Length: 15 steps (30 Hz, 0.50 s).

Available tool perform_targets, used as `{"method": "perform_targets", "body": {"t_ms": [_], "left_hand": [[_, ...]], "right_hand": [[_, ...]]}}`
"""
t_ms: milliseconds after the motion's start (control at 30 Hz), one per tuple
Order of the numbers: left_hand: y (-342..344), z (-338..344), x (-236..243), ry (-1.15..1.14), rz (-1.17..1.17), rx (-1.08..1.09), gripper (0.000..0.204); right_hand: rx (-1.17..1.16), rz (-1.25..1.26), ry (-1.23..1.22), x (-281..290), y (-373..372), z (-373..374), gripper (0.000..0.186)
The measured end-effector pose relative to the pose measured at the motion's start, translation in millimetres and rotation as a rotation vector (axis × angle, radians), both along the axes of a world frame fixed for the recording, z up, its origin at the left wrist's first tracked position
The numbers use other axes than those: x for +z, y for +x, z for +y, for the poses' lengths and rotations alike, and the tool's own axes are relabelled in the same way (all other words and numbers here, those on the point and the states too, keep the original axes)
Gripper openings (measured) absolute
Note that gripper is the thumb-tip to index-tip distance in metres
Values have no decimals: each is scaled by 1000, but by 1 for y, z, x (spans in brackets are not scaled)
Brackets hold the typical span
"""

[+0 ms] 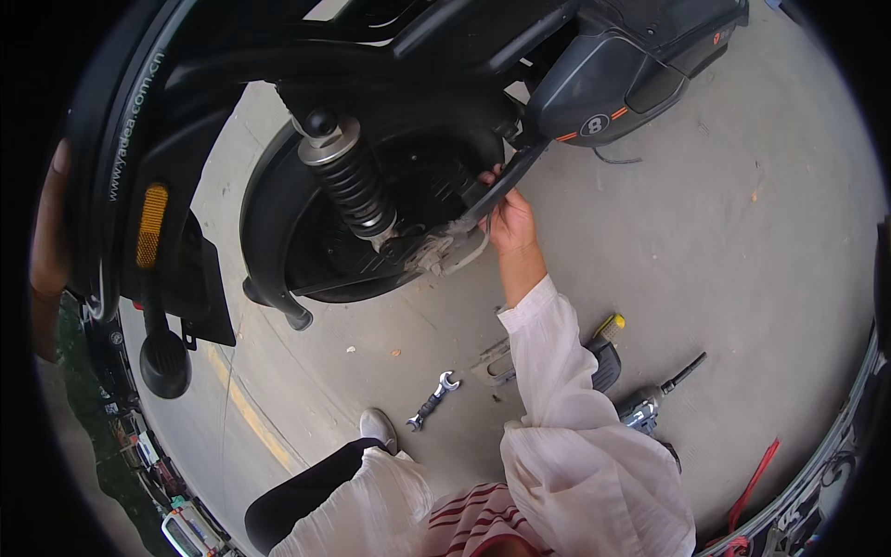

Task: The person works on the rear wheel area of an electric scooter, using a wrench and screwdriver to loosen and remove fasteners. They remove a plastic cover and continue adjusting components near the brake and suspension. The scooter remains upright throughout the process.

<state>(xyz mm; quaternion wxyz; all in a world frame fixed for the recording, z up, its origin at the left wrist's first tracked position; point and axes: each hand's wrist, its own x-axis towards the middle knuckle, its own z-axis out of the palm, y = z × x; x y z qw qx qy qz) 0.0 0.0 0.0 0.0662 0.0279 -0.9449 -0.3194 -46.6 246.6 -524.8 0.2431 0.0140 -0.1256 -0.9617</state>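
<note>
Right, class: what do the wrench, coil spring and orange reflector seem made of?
Wrench: probably polished steel, from bright ends; dark middle unclear.
Coil spring: likely black-coated metal, from its dark sheen.
Orange reflector: probably textured plastic, given its patterned face.

Right hand point(513, 223): partly concealed by the dark bar point(506, 190); finger contact behind it cannot be confirmed from where I stand. Left hand point(51, 223): partly masked by the tail point(139, 121) and the dark rim of the view; its grip is indeterminate. Scooter point(445, 65): upper section cut off at the top edge. Wheel point(427, 186): partly obscured by the shock absorber point(348, 176). Metal bracket point(501, 357) and power tool point(640, 415): each partly covered by the white sleeve point(557, 371). Striped shirt point(473, 506): cut off at the lower edge. Distant vehicles point(190, 529): details too small to resolve.
</note>
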Motion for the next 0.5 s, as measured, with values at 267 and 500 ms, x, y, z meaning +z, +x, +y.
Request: {"method": "perform_targets", "body": {"t_ms": [267,500], "left_hand": [[-6,39,6,-613,136,-303,81],[-7,42,2,-623,154,-301,78]], "right_hand": [[-68,-56,50,-6,8,-13,22],[-175,-57,-1,-5,8,-21,21]]}}
